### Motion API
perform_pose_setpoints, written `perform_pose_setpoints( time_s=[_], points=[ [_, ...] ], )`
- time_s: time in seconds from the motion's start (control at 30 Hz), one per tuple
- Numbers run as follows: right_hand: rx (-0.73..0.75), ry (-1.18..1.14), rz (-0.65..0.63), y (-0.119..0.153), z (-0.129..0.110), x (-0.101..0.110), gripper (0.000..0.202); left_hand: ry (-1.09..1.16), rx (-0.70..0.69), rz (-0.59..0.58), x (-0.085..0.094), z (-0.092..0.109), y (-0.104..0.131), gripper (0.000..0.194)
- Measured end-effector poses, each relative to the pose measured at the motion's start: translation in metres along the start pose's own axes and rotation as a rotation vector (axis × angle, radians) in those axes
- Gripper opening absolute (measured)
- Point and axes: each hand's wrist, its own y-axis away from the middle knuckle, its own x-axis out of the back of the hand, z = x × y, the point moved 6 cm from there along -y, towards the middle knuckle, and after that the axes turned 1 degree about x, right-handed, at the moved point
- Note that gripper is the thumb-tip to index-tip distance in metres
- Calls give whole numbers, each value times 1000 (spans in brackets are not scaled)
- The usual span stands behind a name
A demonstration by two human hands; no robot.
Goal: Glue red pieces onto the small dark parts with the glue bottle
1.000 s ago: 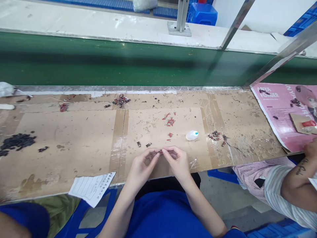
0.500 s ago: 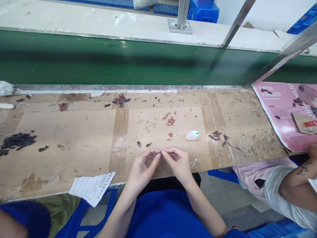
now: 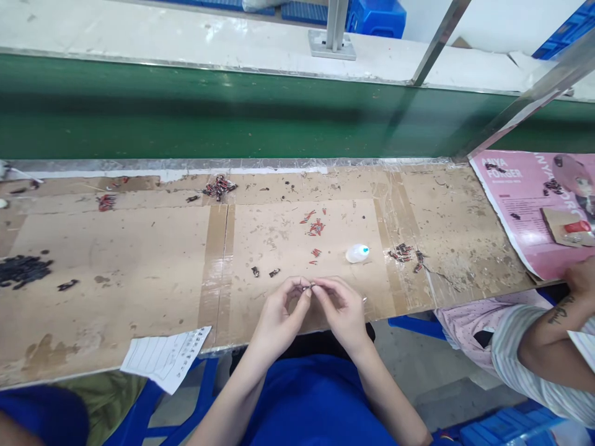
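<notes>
At the front edge of the cardboard-covered table, my left hand (image 3: 284, 313) and my right hand (image 3: 341, 310) meet fingertip to fingertip. Both pinch a small dark part (image 3: 308, 287), mostly hidden by the fingers and too small to name more exactly. Beyond them on the cardboard lie several small red-orange pieces (image 3: 317, 227) in a loose pile. Two small dark pieces, one of them a black-and-tan piece (image 3: 274, 272), lie left of the fingers. A white squeeze bottle with a blue tip (image 3: 357, 253) rests on its side to the right.
Dark-and-red parts (image 3: 220, 188) are heaped at the back, with more (image 3: 402, 253) at right. Black pieces (image 3: 24, 271) form a pile far left. A paper sheet (image 3: 168, 359) overhangs the front edge. A green belt (image 3: 209, 111) runs behind. Another person's arm (image 3: 558, 322) is at right.
My fingertips have shifted slightly to the right, and more of the small dark part shows between them. The whole scene has slid a little left as the camera moved.
</notes>
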Motion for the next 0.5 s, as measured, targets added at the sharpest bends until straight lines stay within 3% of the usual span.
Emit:
perform_pose_setpoints(
  time_s=[0.13, 0.2, 0.33, 0.4, 0.5],
  points=[
    [43, 138, 153, 4, 6, 34, 16, -88, -93, -31, -8, 7, 1, 28],
    [59, 252, 277, 1, 12, 64, 19, -258, -189, 46, 5, 11, -2, 33],
    [146, 603, 485, -12, 15, 120, 25, -650, -349, 286, 46, 10, -11, 21],
    [195, 789, 508, -19, 13, 133, 27, -784, -376, 269, 57, 3, -18, 23],
    [257, 942, 555, -22, 7, 133, 27, -903, -371, 167, 58, -8, -25, 27]
  ],
)
